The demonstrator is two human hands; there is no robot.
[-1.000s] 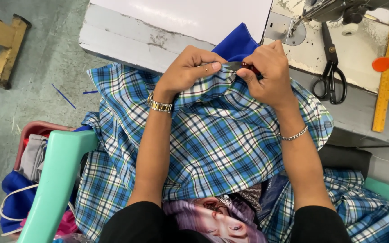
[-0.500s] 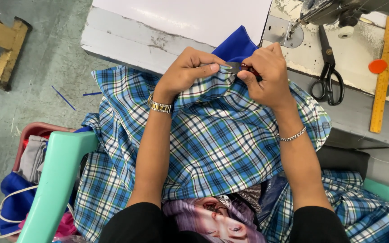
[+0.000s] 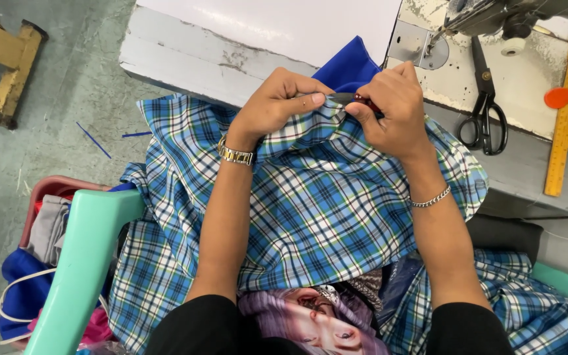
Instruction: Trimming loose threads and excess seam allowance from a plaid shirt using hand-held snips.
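Both hands meet at the plaid fabric's (image 3: pixel 310 217) bunched far edge: left hand (image 3: pixel 281 102) pinches the fold, right hand (image 3: pixel 392 108) pinches a small dark tool (image 3: pixel 361 100) alongside.

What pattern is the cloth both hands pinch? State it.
Blue, white and green plaid cloth, clearest in the head view.

Open table (image 3: pixel 185 52) surface left of the hands, white board (image 3: pixel 277 23) lying flat there. Blocked to the right by scissors (image 3: pixel 484 108), sewing machine (image 3: pixel 494 16) and yellow ruler (image 3: pixel 563 112). Hemmed lower left by green chair arm (image 3: pixel 83 263).
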